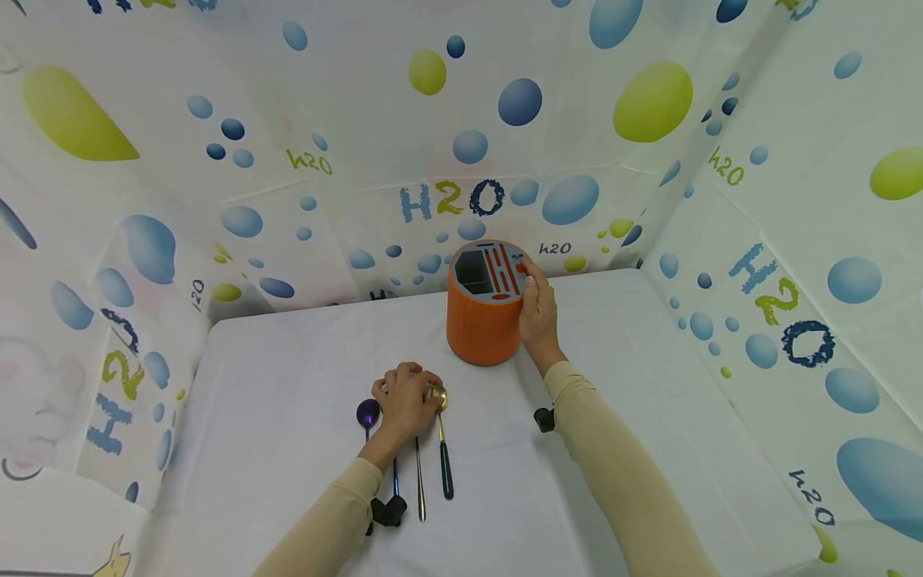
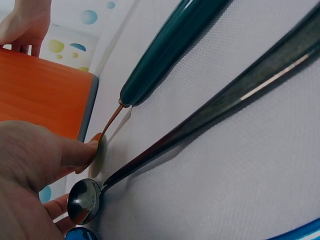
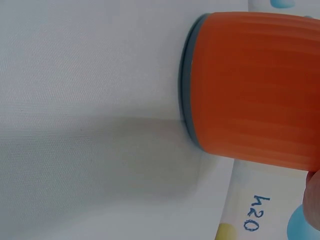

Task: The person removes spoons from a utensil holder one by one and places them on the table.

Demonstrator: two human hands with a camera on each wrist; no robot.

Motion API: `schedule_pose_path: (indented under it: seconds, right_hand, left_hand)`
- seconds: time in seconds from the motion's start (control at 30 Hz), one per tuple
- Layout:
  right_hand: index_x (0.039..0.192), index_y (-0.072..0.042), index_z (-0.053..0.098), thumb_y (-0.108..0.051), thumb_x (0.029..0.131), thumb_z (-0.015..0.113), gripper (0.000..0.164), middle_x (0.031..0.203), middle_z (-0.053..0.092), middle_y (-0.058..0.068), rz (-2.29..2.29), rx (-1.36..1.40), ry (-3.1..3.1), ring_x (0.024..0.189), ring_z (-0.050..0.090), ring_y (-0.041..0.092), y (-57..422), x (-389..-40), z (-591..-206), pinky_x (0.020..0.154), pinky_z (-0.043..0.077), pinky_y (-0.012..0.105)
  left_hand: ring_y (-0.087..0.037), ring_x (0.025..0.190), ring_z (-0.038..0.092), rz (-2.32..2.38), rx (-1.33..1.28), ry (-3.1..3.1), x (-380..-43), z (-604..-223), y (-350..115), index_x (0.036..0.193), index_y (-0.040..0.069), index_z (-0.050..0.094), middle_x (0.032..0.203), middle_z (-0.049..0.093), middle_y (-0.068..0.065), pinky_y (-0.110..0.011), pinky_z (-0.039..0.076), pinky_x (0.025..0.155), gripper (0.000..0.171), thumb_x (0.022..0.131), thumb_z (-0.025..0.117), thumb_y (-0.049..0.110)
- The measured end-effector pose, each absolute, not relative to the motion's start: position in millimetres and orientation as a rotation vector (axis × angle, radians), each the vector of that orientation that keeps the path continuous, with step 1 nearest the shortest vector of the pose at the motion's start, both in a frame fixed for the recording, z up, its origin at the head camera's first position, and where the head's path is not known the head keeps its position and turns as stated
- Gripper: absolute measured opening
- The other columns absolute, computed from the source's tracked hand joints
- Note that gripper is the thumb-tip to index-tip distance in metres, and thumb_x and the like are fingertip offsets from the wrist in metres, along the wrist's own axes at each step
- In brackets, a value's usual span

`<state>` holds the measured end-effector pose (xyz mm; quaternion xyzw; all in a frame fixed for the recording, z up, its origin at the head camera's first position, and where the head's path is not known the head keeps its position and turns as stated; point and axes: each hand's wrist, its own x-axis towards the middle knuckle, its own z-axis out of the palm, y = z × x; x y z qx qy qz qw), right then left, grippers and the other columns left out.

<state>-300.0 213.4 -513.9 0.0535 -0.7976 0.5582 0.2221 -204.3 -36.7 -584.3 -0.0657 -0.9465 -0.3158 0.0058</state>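
Over a row of long spoons on the white tabletop, my left hand (image 1: 408,401) lies palm down, its fingers bent. Its thumb touches the gold bowl of a dark-green-handled spoon (image 1: 445,469). Beside that, a slim metal spoon (image 2: 84,201) has its bowl near the fingers; a blue spoon (image 2: 80,234) shows partly below it. The purple spoon (image 1: 368,413) sits left of the hand, its handle partly hidden by the arm. My right hand (image 1: 539,316) grips the upper right side of an orange knife and utensil holder (image 1: 481,332) with a grey slotted top. The holder stands upright.
The white-covered table (image 1: 288,401) meets a patterned curtain (image 1: 346,192) along its back edge, with more curtain at left and right. Dark wrist cameras (image 1: 389,511) sit under both forearms.
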Motion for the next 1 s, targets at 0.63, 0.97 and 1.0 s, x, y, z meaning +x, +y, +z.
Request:
schedule_pose_path:
  seconds: [0.63, 0.97, 1.0]
  right_hand:
    - [0.158, -0.024, 0.044, -0.031, 0.115, 0.029, 0.047, 0.152, 0.052, 0.011, 1.537, 0.159, -2.201, 0.131, 0.050, 0.028, 213.4, -299.7, -514.9, 0.116, 0.039, 0.050]
    - [0.158, -0.023, 0.044, -0.031, 0.115, 0.029, 0.047, 0.154, 0.051, 0.009, 1.548, 0.168, -2.195, 0.133, 0.049, 0.027, 213.6, -300.2, -514.5, 0.118, 0.038, 0.049]
    - [0.158, -0.023, 0.044, -0.031, 0.115, 0.030, 0.047, 0.154, 0.051, 0.009, 1.547, 0.168, -2.193, 0.133, 0.049, 0.027, 213.6, -300.2, -514.6, 0.118, 0.038, 0.049]
  left_hand:
    - [-0.044, 0.132, 0.042, -0.958, -0.194, -2.991, -205.1, -585.1, -37.7, 0.106, 0.018, 0.079, 0.140, 0.056, -0.017, -0.068, 0.016, 0.110, 0.017, 0.091, 0.080, 0.024]
    - [-0.044, 0.131, 0.043, -0.948, -0.195, -2.985, -205.5, -586.9, -37.1, 0.106, 0.017, 0.079, 0.138, 0.057, -0.017, -0.068, 0.016, 0.109, 0.018, 0.090, 0.080, 0.023]
    - [-0.044, 0.131, 0.043, -0.948, -0.195, -2.985, -205.7, -587.3, -37.1, 0.106, 0.017, 0.079, 0.138, 0.057, -0.017, -0.068, 0.016, 0.109, 0.018, 0.090, 0.080, 0.023]
